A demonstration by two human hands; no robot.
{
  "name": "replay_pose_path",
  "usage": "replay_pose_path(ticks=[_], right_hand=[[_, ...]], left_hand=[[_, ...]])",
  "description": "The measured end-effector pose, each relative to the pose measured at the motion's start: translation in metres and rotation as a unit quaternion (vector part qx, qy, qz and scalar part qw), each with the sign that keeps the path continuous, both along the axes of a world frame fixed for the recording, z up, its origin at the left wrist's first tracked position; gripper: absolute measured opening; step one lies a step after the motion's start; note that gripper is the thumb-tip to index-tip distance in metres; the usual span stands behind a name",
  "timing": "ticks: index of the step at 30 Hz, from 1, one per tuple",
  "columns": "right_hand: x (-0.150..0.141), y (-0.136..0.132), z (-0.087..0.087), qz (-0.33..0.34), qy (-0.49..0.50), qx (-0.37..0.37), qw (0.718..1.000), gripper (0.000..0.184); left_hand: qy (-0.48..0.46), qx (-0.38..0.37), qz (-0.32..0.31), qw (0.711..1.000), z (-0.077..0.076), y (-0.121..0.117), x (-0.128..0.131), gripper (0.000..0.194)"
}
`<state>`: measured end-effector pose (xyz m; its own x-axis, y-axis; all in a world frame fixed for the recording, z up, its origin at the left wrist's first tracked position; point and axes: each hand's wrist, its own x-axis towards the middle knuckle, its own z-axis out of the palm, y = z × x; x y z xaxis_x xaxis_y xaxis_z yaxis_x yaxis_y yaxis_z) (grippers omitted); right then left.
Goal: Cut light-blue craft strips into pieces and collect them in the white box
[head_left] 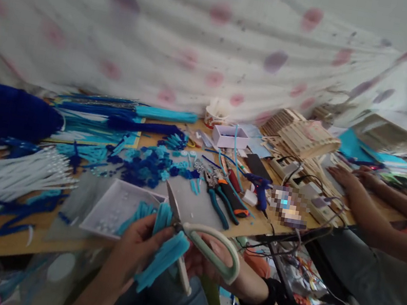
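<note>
My left hand is closed around a bundle of light blue pipe cleaners, just past the table's front edge. The scissors, with pale green and white handles, are in my right hand. Their blades are parted and lie at the bundle, one pointing up and away. The lower fingers of my right hand are partly hidden behind the handle. Beyond my left hand sits a white tray with small clear beads and short light blue pieces in it.
White pipe cleaners lie left, near blue flower-like pieces. Pliers, a glue gun and a power strip with cables lie right. A small box stands behind. Another person's hands rest at the far right.
</note>
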<state>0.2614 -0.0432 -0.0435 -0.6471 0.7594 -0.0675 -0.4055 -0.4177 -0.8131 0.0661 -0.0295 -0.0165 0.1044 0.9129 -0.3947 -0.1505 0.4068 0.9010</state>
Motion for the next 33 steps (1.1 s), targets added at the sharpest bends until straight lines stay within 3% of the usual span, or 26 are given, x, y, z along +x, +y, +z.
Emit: replay_pose_path(ticks=[4,7,9,11,14,17,21,26,33], right_hand=[[-0.004,-0.002,-0.002,0.083,0.068,-0.022,0.994,0.06],[0.0,-0.002,0.0,0.063,0.058,0.014,0.996,0.054],[0.004,-0.002,0.003,0.049,0.022,0.024,0.998,0.056],[0.008,0.0,0.007,0.055,-0.015,0.023,0.998,0.063],[0.013,0.002,0.007,0.092,-0.017,-0.006,0.996,0.071],[0.015,0.002,0.001,0.11,0.031,-0.031,0.993,0.079],[0.014,-0.003,-0.01,0.121,0.099,-0.022,0.987,0.079],[0.008,-0.005,-0.019,0.119,0.122,0.003,0.985,0.08],[0.011,-0.006,-0.031,0.119,0.055,-0.024,0.991,0.092]], left_hand=[[-0.065,0.009,-0.044,0.997,-0.001,-0.006,-0.001,0.04],[-0.104,0.02,-0.11,0.988,-0.002,-0.008,-0.004,0.035],[-0.082,0.039,-0.156,0.984,-0.002,-0.006,-0.009,0.032],[0.001,0.087,-0.18,0.98,-0.003,-0.004,-0.016,0.026],[0.124,0.156,-0.191,0.961,-0.002,0.001,-0.026,0.02],[0.172,0.176,-0.206,0.947,0.002,0.005,-0.033,0.025],[0.163,0.188,-0.245,0.937,0.005,0.008,-0.038,0.024],[0.096,0.127,-0.24,0.957,-0.003,0.005,-0.039,0.027],[0.077,0.135,-0.268,0.951,-0.017,0.001,-0.04,0.033]])
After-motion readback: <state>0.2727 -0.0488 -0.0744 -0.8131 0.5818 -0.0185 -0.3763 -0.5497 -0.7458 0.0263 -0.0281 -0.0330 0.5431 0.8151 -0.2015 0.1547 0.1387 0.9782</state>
